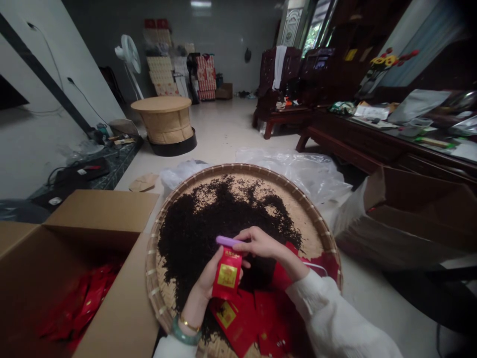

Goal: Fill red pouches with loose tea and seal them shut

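My left hand is closed around a small red packet with a yellow label, held upright over a round woven bamboo tray. My right hand pinches a purple scoop at the packet's open top. The tray holds a wide spread of dark loose tea leaves. Several more red packets lie on the tray's near edge under my arms.
An open cardboard box at the left holds several red packets. Another brown box sits at the right, with clear plastic sheeting behind the tray. A dark wooden table, chairs, a round wooden stand and a fan stand farther back.
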`<action>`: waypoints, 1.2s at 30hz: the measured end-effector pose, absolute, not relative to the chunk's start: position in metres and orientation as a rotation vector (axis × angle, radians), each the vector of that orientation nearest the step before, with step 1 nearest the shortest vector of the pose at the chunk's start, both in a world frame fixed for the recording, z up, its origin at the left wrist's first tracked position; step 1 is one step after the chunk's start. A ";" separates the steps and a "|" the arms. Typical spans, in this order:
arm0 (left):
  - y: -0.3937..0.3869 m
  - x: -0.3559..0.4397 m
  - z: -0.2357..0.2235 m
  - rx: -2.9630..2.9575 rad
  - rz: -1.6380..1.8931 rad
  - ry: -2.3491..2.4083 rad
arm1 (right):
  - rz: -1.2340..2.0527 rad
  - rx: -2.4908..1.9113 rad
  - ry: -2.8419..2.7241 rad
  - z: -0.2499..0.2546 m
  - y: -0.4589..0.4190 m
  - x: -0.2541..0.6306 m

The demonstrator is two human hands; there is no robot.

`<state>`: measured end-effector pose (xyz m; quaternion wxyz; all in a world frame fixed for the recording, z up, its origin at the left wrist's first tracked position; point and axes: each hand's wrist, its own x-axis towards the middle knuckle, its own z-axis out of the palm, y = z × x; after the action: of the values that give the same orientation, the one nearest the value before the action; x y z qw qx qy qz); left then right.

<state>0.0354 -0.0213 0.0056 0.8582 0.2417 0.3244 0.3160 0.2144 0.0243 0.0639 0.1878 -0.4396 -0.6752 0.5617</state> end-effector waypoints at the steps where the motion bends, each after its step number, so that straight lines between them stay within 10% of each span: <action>1: -0.021 0.036 0.005 0.486 0.641 0.663 | 1.579 -1.246 -1.892 0.063 0.025 0.215; 36: -0.010 0.035 0.025 0.690 0.993 0.906 | 1.463 -1.244 -1.969 0.050 0.022 0.217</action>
<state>0.0352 -0.0105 0.0252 0.7280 0.3131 0.4111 0.4505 0.2167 0.0220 0.0503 0.1942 -0.4437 -0.7024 0.5216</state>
